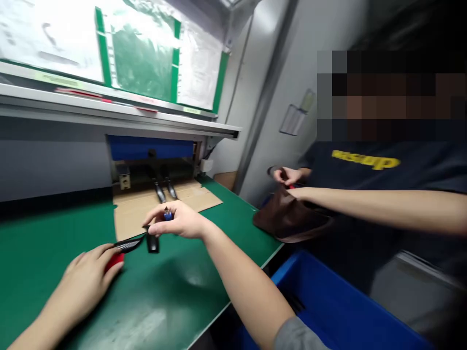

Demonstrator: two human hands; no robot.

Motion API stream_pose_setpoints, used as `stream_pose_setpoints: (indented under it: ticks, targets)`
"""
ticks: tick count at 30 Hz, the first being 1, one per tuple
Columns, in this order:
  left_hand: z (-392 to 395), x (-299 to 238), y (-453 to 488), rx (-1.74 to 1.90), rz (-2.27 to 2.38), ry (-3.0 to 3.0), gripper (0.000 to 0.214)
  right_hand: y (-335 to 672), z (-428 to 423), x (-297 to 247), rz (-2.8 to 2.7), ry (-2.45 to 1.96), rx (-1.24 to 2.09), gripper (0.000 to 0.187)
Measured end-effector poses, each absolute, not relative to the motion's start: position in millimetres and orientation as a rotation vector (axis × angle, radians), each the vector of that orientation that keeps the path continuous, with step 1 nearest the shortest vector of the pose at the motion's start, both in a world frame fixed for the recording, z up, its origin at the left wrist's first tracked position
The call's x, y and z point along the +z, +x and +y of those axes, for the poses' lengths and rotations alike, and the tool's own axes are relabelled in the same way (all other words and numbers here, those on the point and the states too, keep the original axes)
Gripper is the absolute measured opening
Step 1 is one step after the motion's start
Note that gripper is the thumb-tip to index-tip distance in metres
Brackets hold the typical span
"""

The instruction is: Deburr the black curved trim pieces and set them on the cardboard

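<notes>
My left hand point(91, 272) is low over the green tabletop, its fingers curled around a glossy black curved piece point(129, 244). Something red point(115, 261) shows between its thumb and fingers. To the right, my right hand point(178, 221) pinches a short, flat black piece point(152, 243) that hangs beside the tip of the curved one. A small blue object point(168, 214) sticks out between its fingers; its kind is unclear. Beyond my hands, two long glossy black parts point(159, 191) lie on a sheet of cardboard point(133, 216).
The cardboard runs into an opening under a blue panel point(153, 148). A shelf point(127, 109) crosses above the green table point(189, 272). On the right, a co-worker's hands point(290, 176) handle a brown bag-like item point(288, 216). A blue bin point(343, 301) stands beside the table's edge.
</notes>
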State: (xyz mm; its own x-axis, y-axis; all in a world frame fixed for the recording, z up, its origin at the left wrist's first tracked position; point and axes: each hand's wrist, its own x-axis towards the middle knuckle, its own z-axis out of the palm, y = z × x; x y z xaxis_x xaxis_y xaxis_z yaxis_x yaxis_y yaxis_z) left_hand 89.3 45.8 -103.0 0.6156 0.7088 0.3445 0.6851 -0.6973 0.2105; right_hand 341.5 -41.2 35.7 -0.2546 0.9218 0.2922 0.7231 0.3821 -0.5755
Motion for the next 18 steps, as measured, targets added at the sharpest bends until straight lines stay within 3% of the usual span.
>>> stream_pose_setpoints:
  ticks: [3, 8, 14, 18]
  targets:
    - [37.7, -82.3, 100.0, 0.588, 1.249, 2.778, 0.035, 344.6, 1.8, -3.2, -1.917, -1.609, 0.183, 0.019]
    - [43.7, -69.7, 123.0, 0.443, 1.258, 2.764, 0.048, 365.7, 25.6, -53.9, -1.787, -1.642, 0.067, 0.024]
    - [52.8, -53.4, 127.2, 0.350, 1.242, 2.772, 0.044, 364.2, 25.3, -56.4, -1.772, -1.560, 0.067, 0.030]
    - [39.7, -47.7, 102.6, 0.607, 1.056, 2.504, 0.044, 349.0, 15.9, -44.5, -1.804, -1.555, 0.085, 0.023]
